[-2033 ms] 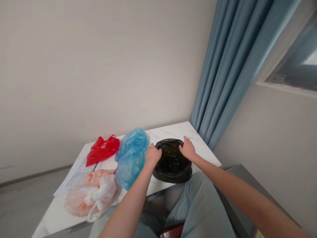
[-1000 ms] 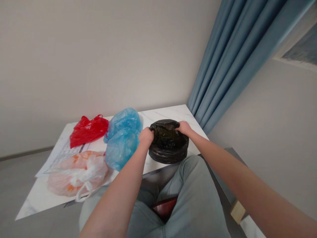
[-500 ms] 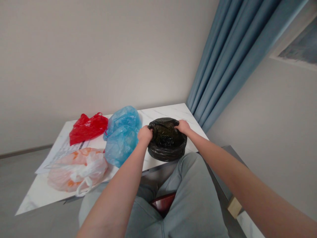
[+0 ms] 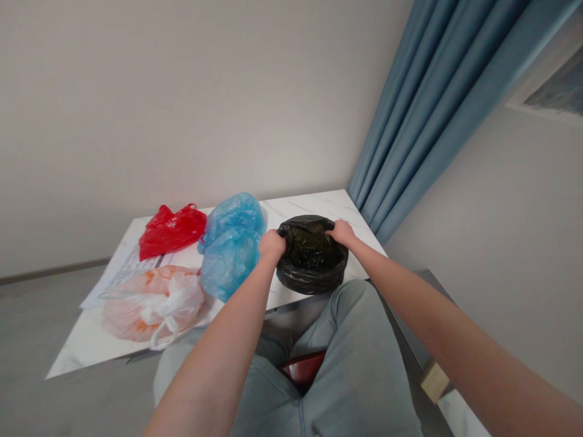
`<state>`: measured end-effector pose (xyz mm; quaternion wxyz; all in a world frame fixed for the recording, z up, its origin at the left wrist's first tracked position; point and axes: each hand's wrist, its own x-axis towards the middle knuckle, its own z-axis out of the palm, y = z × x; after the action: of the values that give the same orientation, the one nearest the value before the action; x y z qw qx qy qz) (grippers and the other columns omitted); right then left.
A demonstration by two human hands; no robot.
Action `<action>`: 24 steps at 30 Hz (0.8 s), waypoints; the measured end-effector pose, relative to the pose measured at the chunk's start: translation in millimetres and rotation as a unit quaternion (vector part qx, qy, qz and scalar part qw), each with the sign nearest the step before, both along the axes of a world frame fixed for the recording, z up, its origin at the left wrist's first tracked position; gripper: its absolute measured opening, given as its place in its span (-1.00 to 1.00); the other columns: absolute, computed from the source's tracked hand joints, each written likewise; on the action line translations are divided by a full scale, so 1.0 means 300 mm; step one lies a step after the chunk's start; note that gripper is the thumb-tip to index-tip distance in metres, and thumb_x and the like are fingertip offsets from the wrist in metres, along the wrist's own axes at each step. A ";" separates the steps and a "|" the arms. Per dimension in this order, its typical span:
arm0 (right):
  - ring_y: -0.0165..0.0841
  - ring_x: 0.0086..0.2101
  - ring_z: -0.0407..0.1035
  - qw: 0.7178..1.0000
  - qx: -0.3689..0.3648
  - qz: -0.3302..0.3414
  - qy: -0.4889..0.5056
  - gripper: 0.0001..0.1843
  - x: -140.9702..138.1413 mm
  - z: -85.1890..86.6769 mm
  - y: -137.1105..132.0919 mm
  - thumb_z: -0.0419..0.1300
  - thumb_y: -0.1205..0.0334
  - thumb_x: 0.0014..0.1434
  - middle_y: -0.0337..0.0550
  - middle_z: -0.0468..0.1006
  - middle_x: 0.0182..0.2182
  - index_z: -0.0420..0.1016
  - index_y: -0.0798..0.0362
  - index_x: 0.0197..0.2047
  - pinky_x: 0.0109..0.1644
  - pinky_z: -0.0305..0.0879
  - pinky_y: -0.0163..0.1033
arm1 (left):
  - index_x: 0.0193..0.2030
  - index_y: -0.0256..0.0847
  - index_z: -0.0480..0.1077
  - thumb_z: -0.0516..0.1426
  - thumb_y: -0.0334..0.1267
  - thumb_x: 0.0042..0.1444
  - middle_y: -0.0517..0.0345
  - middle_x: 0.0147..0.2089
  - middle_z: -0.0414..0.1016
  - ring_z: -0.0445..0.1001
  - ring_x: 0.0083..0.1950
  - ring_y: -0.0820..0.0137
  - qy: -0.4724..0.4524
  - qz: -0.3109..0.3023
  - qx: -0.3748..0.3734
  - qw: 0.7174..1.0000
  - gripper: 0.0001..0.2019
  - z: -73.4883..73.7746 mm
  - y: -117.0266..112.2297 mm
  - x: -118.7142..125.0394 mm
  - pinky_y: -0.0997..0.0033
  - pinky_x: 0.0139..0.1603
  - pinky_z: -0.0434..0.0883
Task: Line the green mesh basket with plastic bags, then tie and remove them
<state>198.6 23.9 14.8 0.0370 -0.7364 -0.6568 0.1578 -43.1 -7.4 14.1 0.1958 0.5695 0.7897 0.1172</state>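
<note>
The left hand [image 4: 272, 246] and right hand [image 4: 341, 232] sit on opposite sides of the open mouth of a black plastic bag [image 4: 314, 280], which stands on the white marble table [image 4: 314, 203]. The fingers [image 4: 331, 226] of both hands curl closed over its rim, gripping the plastic. Just left of the black bag lies a crumpled blue plastic bag [image 4: 228, 267]; farther left are a red plastic bag [image 4: 172, 232] and a knotted white-and-orange plastic bag [image 4: 152, 303]

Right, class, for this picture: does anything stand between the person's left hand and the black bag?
Nothing does. The left hand is on the rim of the black bag, and the blue bag lies to the hand's left, not between them.
</note>
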 end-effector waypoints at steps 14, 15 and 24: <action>-0.11 -0.09 0.52 1.000 -0.006 -0.005 0.017 -0.58 -0.001 -0.005 0.002 0.28 0.08 0.10 0.16 0.60 -0.05 0.56 0.19 -0.04 -0.18 0.32 -0.29 | -0.07 -0.35 0.52 0.16 -0.26 0.12 -0.33 -0.02 0.57 0.54 0.04 -0.01 0.010 -0.004 0.000 1.000 -0.72 -0.014 0.014 -0.004 0.22 -0.05 0.47; -0.11 -0.09 0.52 1.000 -0.005 -0.004 0.017 -0.58 -0.001 -0.006 0.002 0.28 0.09 0.10 0.16 0.60 -0.05 0.56 0.19 -0.04 -0.17 0.32 -0.29 | -0.07 -0.34 0.52 0.16 -0.26 0.13 -0.33 -0.02 0.57 0.54 0.03 0.00 0.010 -0.003 -0.001 1.000 -0.72 -0.014 0.014 -0.003 0.22 -0.05 0.47; -0.14 -0.12 0.53 1.000 -0.007 -0.004 0.018 -0.60 0.000 -0.007 0.003 0.25 0.12 0.13 0.15 0.61 -0.08 0.56 0.20 -0.04 -0.17 0.32 -0.30 | -0.07 -0.35 0.52 0.14 -0.26 0.14 -0.32 -0.02 0.57 0.55 0.02 0.01 0.005 -0.007 -0.006 1.000 -0.73 -0.012 0.016 -0.003 0.25 -0.09 0.47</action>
<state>198.5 24.9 12.7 0.0444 -0.7363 -0.6521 0.1751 -44.0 -2.6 10.5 0.1963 0.5744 0.7872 0.1084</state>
